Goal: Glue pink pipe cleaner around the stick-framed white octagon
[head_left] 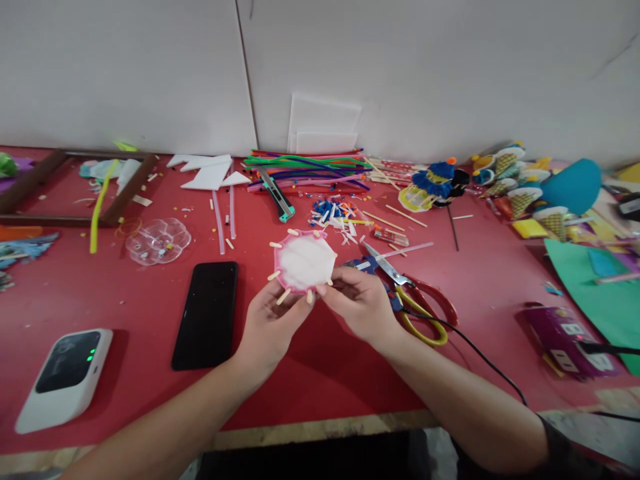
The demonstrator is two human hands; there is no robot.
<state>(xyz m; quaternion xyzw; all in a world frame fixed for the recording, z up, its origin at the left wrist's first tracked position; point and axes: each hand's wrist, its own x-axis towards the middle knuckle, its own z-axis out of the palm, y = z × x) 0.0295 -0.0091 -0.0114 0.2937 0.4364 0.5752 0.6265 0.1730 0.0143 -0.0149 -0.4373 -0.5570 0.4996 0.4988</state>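
Observation:
A round white disc with a pink rim (306, 261) is held up over the red table, with several short wooden sticks poking out around its edge. My left hand (274, 319) grips it at the lower left, thumb near one of the sticks. At the lower right edge my right hand (364, 303) pinches it, thumb and fingers closed on the rim. Just beyond my right hand lie scissors (390, 267) with red and yellow handles, beside a dark blue tool (367, 265) on a black cord, partly hidden by the hand.
A black phone (206, 315) and a white device (65, 380) lie at left. Behind are pipe cleaners (305, 167), a utility knife (278, 195) and a clear flower-shaped tray (159, 241). A purple power socket (565, 340), green sheet (590, 293) and small crafted figures (437, 187) occupy the right.

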